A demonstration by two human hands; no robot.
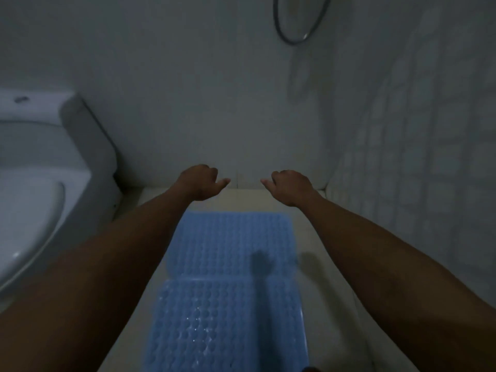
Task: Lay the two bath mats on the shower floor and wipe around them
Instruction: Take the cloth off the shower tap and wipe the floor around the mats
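Two blue mats, far mat and near mat, are lying end to end; left hand and right hand are hovering beyond them, loosely curled, gripping nothing.

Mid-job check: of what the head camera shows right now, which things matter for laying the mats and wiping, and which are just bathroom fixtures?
Part of the job:
- far blue mat, flat on the floor
- near blue mat, laid end to end with it
- shower floor
- left hand and right hand, both empty, above the far end

Just there:
- toilet
- metal ring on the wall
- no wiping cloth in view
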